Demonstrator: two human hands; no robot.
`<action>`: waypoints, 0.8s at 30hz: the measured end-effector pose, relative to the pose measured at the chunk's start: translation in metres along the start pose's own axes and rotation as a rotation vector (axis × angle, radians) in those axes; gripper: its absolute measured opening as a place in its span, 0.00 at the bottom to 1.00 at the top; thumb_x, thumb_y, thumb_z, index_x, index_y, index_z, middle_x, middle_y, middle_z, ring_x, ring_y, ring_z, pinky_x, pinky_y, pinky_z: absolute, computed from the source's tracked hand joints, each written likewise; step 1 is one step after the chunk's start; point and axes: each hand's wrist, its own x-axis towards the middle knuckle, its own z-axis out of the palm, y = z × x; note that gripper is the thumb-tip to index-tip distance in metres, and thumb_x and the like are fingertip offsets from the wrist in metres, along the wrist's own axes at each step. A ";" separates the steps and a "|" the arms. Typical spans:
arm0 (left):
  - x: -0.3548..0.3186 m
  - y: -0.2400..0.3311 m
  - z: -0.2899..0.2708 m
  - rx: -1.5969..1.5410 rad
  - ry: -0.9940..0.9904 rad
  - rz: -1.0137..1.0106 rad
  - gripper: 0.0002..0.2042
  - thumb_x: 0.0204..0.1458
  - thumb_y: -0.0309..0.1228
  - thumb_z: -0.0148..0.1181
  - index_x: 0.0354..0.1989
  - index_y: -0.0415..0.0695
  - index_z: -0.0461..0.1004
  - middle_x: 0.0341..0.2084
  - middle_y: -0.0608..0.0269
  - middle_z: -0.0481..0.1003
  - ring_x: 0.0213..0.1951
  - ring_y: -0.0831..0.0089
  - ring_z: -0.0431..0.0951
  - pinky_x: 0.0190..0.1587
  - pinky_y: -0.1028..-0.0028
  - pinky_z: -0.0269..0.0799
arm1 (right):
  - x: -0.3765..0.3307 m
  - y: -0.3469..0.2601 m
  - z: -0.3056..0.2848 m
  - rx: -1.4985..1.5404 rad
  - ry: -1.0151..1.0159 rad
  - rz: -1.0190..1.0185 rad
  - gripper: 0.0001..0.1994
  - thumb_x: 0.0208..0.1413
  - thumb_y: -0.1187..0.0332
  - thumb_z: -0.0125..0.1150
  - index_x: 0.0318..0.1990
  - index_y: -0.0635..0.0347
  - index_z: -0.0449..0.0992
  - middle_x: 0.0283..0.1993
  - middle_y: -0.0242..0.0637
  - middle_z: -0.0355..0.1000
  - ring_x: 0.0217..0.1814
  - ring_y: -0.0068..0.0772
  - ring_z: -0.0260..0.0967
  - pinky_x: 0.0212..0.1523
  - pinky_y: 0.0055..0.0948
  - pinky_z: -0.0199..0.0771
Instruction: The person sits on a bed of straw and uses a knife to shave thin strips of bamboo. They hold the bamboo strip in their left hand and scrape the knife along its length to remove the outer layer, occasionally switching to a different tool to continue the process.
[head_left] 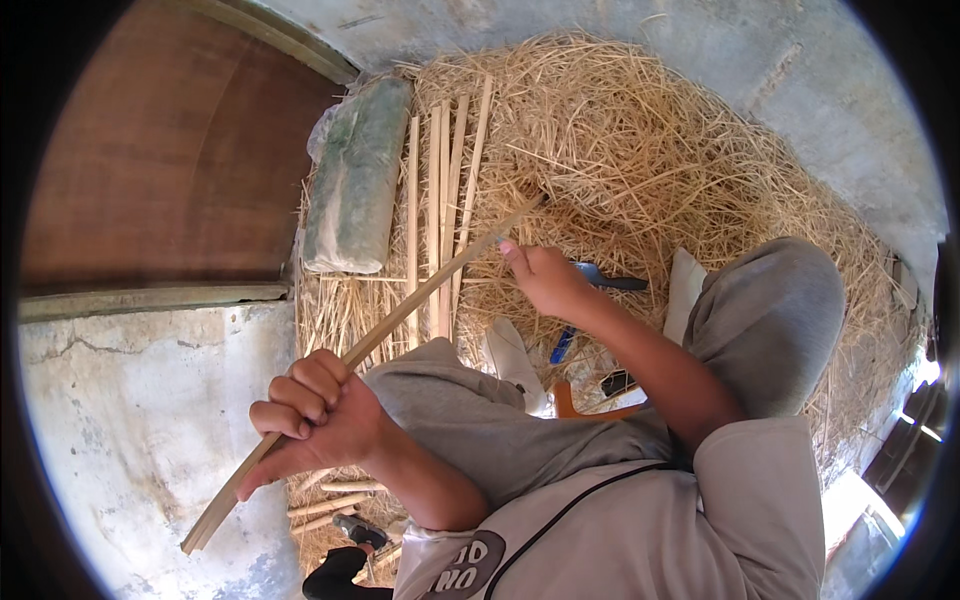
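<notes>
A long, pale bamboo strip (425,290) slants across my front, from low on the left up to a dark tip over the straw. My left hand (320,410) is wrapped around its lower part, thumb pointing down along it. Near its upper part, my right hand (545,280) is closed in a grip. A small bluish-grey tip pokes out by its thumb, against the strip. On the hand's other side a blue and black handle (610,278) sticks out, seemingly of the same knife-like tool; my fingers hide the middle.
Several bamboo strips (437,210) lie beside a plastic-wrapped bundle (357,180). Loose straw (620,130) is heaped against the wall. A blue object (562,345) lies between my legs. Short bamboo pieces (325,508) and a black sleeve (345,575) show at lower left.
</notes>
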 end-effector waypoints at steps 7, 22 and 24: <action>0.001 0.000 0.008 0.169 0.363 0.039 0.38 0.50 0.80 0.37 0.17 0.53 0.52 0.11 0.73 0.48 0.16 0.78 0.46 0.19 0.77 0.42 | -0.023 -0.036 0.028 -0.033 0.079 -0.175 0.30 0.74 0.45 0.36 0.37 0.64 0.76 0.23 0.50 0.75 0.28 0.57 0.77 0.33 0.53 0.76; 0.001 -0.008 0.030 0.364 0.757 0.150 0.34 0.56 0.74 0.41 0.20 0.53 0.55 0.14 0.73 0.51 0.18 0.78 0.51 0.21 0.79 0.51 | -0.036 -0.063 0.047 -0.131 0.198 -0.216 0.25 0.74 0.51 0.44 0.35 0.65 0.74 0.16 0.46 0.70 0.19 0.53 0.73 0.23 0.49 0.72; -0.002 -0.007 0.029 0.387 0.764 0.147 0.34 0.58 0.72 0.40 0.22 0.52 0.56 0.15 0.72 0.52 0.19 0.77 0.52 0.22 0.78 0.53 | -0.045 -0.071 0.049 -0.168 0.185 -0.200 0.26 0.74 0.49 0.42 0.37 0.65 0.76 0.18 0.48 0.72 0.21 0.55 0.75 0.25 0.51 0.75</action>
